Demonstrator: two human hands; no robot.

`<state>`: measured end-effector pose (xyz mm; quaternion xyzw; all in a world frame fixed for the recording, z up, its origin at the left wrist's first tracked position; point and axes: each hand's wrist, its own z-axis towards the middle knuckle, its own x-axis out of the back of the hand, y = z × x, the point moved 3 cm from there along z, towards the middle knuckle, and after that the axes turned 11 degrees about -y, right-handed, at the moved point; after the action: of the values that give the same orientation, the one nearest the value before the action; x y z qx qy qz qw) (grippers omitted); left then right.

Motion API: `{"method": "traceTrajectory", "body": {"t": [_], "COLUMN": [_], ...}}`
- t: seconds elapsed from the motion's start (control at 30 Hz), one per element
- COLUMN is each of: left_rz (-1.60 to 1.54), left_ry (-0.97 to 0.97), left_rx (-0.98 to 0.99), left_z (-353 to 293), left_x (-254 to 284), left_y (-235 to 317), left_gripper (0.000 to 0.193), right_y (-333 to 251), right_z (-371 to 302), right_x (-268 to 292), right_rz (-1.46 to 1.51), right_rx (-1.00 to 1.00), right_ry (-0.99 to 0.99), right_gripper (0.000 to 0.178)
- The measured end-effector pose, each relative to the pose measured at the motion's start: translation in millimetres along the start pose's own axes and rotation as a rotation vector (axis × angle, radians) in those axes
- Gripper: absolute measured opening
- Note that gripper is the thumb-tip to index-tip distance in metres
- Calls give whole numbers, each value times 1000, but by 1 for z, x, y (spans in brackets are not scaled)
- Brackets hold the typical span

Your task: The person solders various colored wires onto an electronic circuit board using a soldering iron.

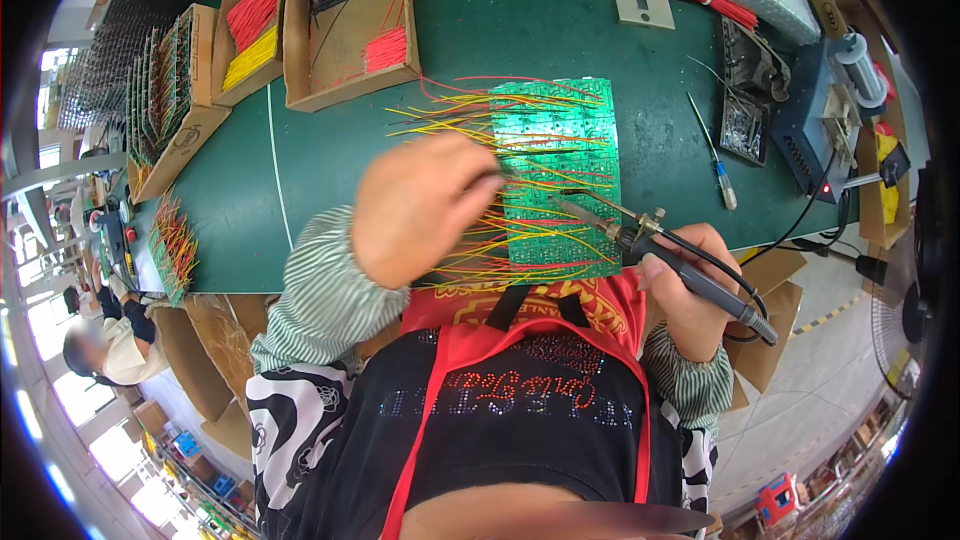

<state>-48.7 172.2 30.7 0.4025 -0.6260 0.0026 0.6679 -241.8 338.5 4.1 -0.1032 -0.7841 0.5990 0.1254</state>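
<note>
A green circuit board panel (560, 155) lies on the bench in front of me, with many red and yellow wires (455, 125) sticking out past its left edge. My right hand (690, 285) is wrapped round a soldering iron (690, 275), whose tip points left over the board. A thin solder feed tube (605, 202) runs along the iron toward the same spot. Over the wires at the board's left edge is my left hand (425, 205), slightly blurred, thumb and fingers pinched together. A dark sliver shows at those fingertips, too small to name.
Cardboard trays of red, yellow and black wires (350, 30) stand at the back left, beside a box of upright boards (170, 90). A wired board (175, 245) lies far left. At right are a screwdriver (712, 152), a black tray (745, 90) and a blue soldering station (815, 130).
</note>
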Motion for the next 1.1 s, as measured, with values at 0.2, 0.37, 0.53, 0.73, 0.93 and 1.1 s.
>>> {"method": "traceTrajectory", "body": {"t": [0.2,0.37,0.53,0.73,0.93,1.1], "left_rz": [-81,-68,-89,-81,-64,160], "left_ry": [-152,-171,-177,-179,-126,169], "left_rx": [-58,-59,-45,-36,-93,40], "left_z": [14,16,16,16,13,10], "left_x": [-28,-29,-29,-29,-23,10], "left_y": [2,3,1,1,2,1], "left_gripper": [14,14,14,15,13,10], "right_y": [1,5,3,-1,-1,2], "right_z": [-1,1,2,0,-5,-9], "right_x": [1,1,1,4,11,17], "right_rz": [0,16,-28,15,-4,-17], "right_rx": [-7,-18,3,27,5,-12], "right_ry": [28,-4,-31,16,44,72], "right_gripper": [17,17,17,17,18,18]}}
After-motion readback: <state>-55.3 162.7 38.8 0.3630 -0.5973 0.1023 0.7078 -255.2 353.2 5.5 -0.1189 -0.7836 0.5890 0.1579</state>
